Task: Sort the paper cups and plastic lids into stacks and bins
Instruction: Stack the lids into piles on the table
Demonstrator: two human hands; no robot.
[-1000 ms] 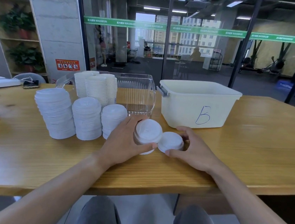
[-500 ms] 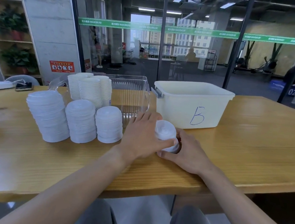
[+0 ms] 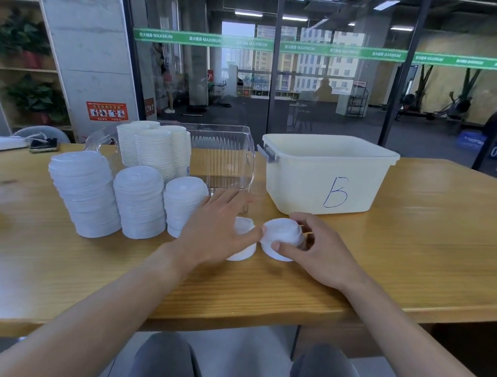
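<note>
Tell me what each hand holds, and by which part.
Right hand grips a white lid by its rim. Left hand rests on another lid; grip unclear.

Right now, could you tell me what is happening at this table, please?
A person seated at the wooden table is sorting white plastic lids. The right hand grips one white lid piece, while the left hand rests over another beside it. Three stacks of white lids stand to the left, before a clear plastic bin and a cream bin marked B.

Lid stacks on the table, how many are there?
3, in a row left of the left hand: the tallest lid stack far left, the middle stack, the shortest stack nearest the hand. None appear hidden.
</note>
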